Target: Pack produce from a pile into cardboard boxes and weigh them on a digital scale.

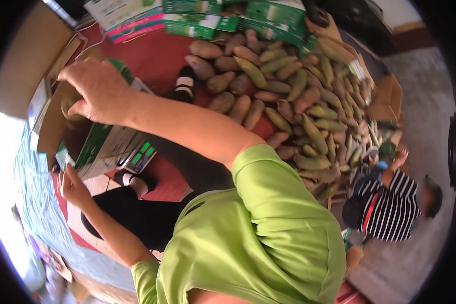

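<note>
An open carton (102, 147), green and white outside and brown inside, is standing at the left, in front of the person in the lime-green shirt (289, 223), and every other thing is lying around it. The right hand (95, 92) is hovering over the carton's open top, its thumb and fingers spreading apart and, as far as is showing, gripping nothing. The left hand (72, 188) is resting at the carton's near left corner, its forefinger pointing up along the edge beside a small white and green flap; whether it is pinching that flap or only touching it, I cannot tell. A scale (138, 158) with lit green digits is showing just to the right of the carton's base, and whether the carton is sitting on it is unclear. A red mat (147, 58) is spreading beyond the carton and to its right. Farther right of the carton, a broad heap of long brown and greenish tubers (301, 109) is covering the floor. Green packages (197, 23) are lying beyond the carton, toward its far right. Well apart from the carton, past the heap, a co-worker in a striped shirt (390, 210) is bending near the tubers.
</note>
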Available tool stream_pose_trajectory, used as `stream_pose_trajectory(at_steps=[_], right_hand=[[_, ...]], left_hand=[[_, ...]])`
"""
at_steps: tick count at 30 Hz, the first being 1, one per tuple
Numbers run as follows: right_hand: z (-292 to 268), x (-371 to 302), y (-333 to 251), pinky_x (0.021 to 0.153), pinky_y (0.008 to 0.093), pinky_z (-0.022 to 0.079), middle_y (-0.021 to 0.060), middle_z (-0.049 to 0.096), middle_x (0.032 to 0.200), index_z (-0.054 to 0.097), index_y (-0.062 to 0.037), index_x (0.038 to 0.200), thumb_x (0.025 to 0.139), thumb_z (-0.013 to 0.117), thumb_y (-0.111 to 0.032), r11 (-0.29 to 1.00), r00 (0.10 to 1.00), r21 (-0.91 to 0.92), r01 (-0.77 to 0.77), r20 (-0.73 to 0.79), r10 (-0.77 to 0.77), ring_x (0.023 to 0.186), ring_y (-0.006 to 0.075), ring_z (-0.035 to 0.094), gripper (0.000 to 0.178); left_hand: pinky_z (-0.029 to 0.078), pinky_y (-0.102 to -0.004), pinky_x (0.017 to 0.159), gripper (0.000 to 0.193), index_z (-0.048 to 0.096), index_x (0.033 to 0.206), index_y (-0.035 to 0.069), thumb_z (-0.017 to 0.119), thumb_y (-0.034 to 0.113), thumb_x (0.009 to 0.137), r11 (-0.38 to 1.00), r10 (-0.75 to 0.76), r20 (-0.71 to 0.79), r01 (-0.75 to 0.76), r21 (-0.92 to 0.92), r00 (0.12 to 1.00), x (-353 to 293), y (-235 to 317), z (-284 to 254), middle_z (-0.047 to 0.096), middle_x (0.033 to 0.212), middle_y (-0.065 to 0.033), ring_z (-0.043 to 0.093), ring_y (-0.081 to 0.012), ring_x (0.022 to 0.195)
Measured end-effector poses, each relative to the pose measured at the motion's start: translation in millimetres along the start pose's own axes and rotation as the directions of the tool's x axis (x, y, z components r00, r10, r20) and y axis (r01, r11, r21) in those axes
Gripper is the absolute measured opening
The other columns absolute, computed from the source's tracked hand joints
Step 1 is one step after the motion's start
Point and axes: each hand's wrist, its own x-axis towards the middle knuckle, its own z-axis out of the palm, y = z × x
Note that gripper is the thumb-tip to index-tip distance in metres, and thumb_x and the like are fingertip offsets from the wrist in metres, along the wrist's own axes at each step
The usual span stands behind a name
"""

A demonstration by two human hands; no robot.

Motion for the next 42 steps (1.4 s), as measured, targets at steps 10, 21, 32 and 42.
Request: stream_pose_trajectory(at_steps=[10,21,32,42], right_hand=[[-139,-208,89,0.078,0.0393,0.046,0.0107,0.061,0.089,0.06,-0.0068,0.09,0.073,0.064,-0.011,0.775,0.793,-0.164,-0.61,-0.125,0.597,0.092,0.0322,0.056,0.018],[-259,-435,65,0.082,0.0411,0.045,0.0134,0.061,0.091,0.061,-0.0069,0.09,0.072,0.064,-0.017,-0.031,0.131,-0.648,-0.761,-0.201,0.971,0.093,0.034,0.056,0.021],[-368,-496,43,0.087,0.0447,0.039,0.0026,0.051,0.113,0.052,-0.0173,0.111,0.076,0.064,-0.016,-0.348,0.069,-0.925,-0.156,-0.361,0.93,0.113,0.0221,0.045,0.037],[-375,-492,36,0.084,0.045,0.037,-0.001,0.056,0.107,0.059,-0.0196,0.105,0.084,0.052,-0.017,-0.235,0.015,-0.971,0.043,-0.234,0.972,0.107,0.0178,0.05,0.022]], left_hand=[[0.045,-0.0336,0.061,0.029,0.067,0.087,-0.002,0.054,0.024,0.092,0.998,-0.011,0.013,0.01,0.054,1.0,0,-11,3,0.063,0.074,-0.0091,0.058,-0.0215,0.066],[0.047,-0.0287,0.069,0.041,0.071,0.091,0.007,0.05,0.042,0.091,0.959,-0.262,0.019,0.258,0.12,0.965,0,-8,2,0.067,0.084,-0.0016,0.063,-0.0157,0.079],[0.046,-0.031,0.065,0.034,0.069,0.087,0.001,0.053,0.032,0.092,0.979,-0.186,-0.013,0.187,0.085,0.982,-3,-12,7,0.064,0.074,-0.0056,0.06,-0.0183,0.072],[0.046,-0.0293,0.064,0.027,0.067,0.086,-0.003,0.056,0.022,0.091,0.986,-0.147,-0.085,0.153,0.073,0.986,-5,-17,9,0.065,0.075,-0.0091,0.059,-0.0187,0.069]])
